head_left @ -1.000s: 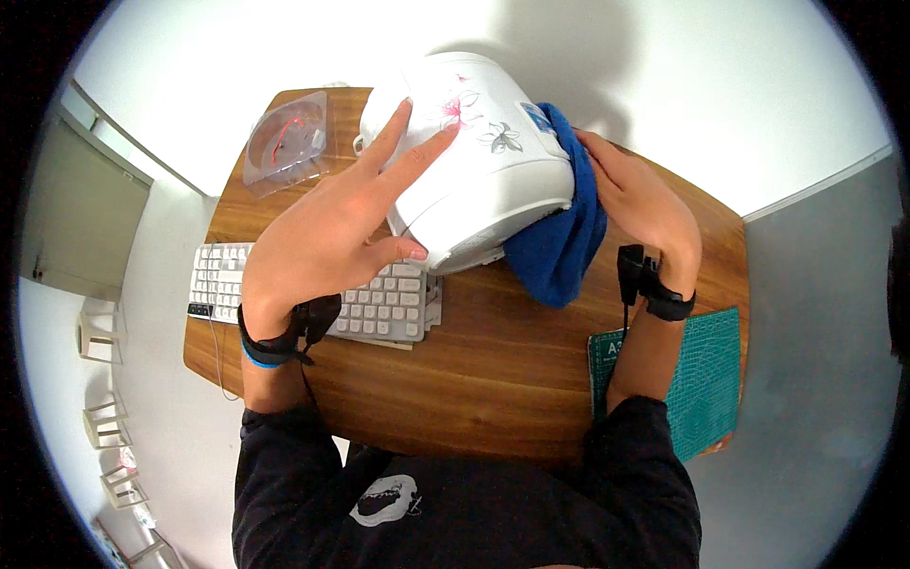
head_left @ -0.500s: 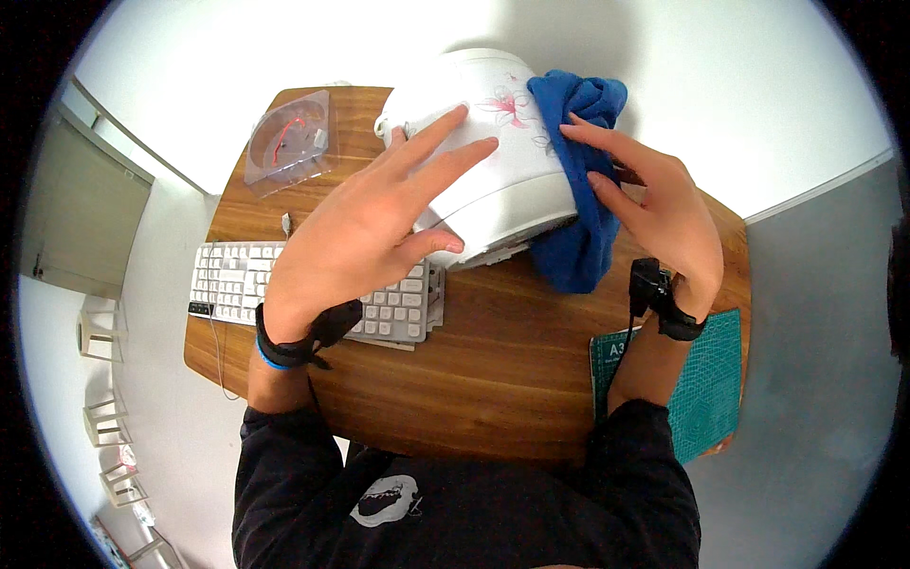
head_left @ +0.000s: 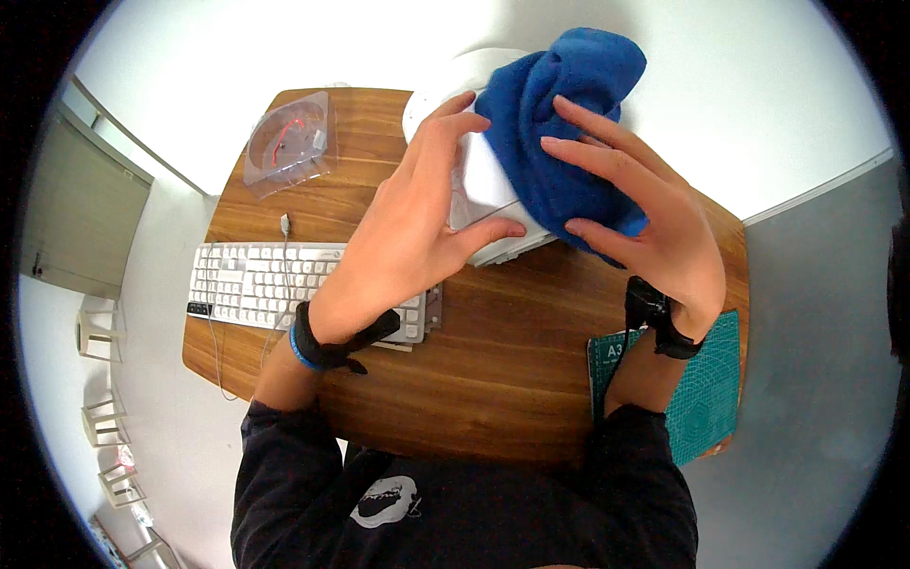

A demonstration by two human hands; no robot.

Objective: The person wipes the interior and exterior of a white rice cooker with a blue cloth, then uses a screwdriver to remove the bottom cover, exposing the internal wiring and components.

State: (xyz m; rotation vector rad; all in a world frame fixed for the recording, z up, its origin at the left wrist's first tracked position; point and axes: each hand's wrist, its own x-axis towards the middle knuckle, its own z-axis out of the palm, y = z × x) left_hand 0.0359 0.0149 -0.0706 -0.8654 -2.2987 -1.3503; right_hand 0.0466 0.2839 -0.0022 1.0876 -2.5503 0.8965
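Observation:
What looks like a white rice cooker stands tilted at the far side of the wooden table. A bunched blue cloth covers much of its right side and top, hiding the flower print. My right hand bears on the cloth, fingers curved over its folds and thumb at its lower edge. At the cooker's front left is my left hand, its thumb stretched apart from the fingers. Its fingertips reach the cloth's left edge, and the thumb tip lies near the cooker's lower rim. Black straps circle both wrists.
Left of my left hand lies a white keyboard with a thin cable. Behind it rests a clear plastic tray holding a red piece. A green cutting mat lies under my right forearm. The white wall rises behind the table.
The blue cloth has moved left and up over the cooker with my right hand, covering the flower print. My left hand has shifted right, toward the cloth.

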